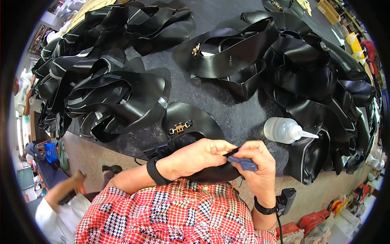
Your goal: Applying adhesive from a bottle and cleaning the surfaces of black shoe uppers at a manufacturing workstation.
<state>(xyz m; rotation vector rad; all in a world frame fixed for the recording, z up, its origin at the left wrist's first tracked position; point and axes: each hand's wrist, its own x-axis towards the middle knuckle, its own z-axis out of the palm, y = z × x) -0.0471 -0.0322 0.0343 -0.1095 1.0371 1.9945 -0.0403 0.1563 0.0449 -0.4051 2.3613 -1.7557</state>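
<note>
A black leather-like shoe upper (195, 113) with a gold chain-link buckle (180, 127) rests at the table's near edge and curves down toward my body. Its edge is pinched between the fingers and thumb of my left hand (193, 157). My right hand (260, 162) grips a folded blue-grey cloth (245, 164), which meets the edge right beside my left fingertips. The part of the upper beneath my hands is partly hidden. To the right of my hands, a translucent squeeze bottle (280, 130) with a pointed white nozzle lies on its side.
Piles of similar black uppers cover the dark table (243, 118) at left (118, 93) and right (300, 77). Another upper with a gold ornament (227, 53) lies ahead. A person in white (65, 215) is at lower left. Red bins (313, 221) stand on the floor at lower right.
</note>
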